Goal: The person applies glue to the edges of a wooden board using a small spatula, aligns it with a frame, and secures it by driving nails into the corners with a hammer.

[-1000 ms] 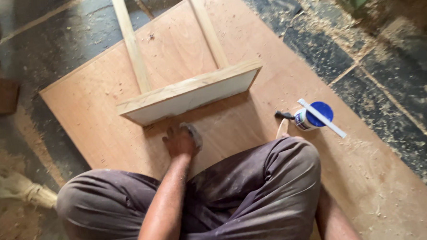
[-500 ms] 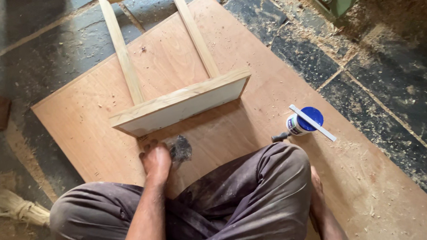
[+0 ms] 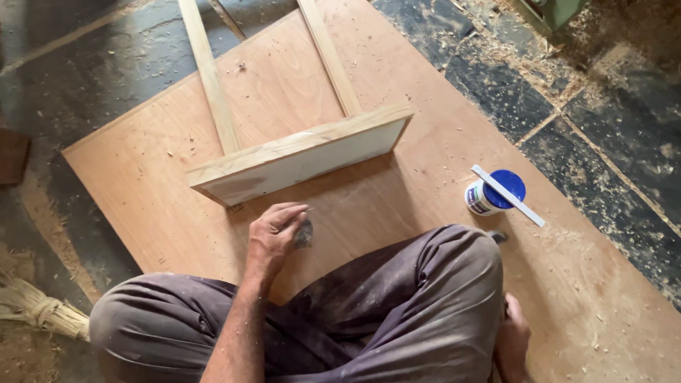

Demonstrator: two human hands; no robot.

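The person sits cross-legged on a large plywood sheet (image 3: pixel 163 168) that lies on the dark stone floor (image 3: pixel 622 148). The left hand (image 3: pixel 275 236) is in the lower middle of the frame, just in front of the knees. Its grip is closed: the fingers curl together around a small grey piece, probably sandpaper (image 3: pixel 304 234), which sticks out at the right side of the hand and touches the plywood. How tightly the fingers press on it I cannot tell.

Just above this hand, in the middle of the frame, stands a wooden frame (image 3: pixel 301 156) made of a pale cross board and two thin slats that run toward the upper edge of the picture. The hand is near the cross board but does not touch it.

The right hand (image 3: pixel 513 337) is at the lower right, beside the right knee and partly hidden by the trouser leg. It rests on the plywood, and whether its grip is open or closed I cannot tell.

At the right of the frame a small white jar with a blue lid (image 3: pixel 495 192) stands on the plywood, with a flat white stick (image 3: pixel 509 195) lying across the lid. A straw broom (image 3: pixel 24 309) lies at the lower left, on the sawdust.
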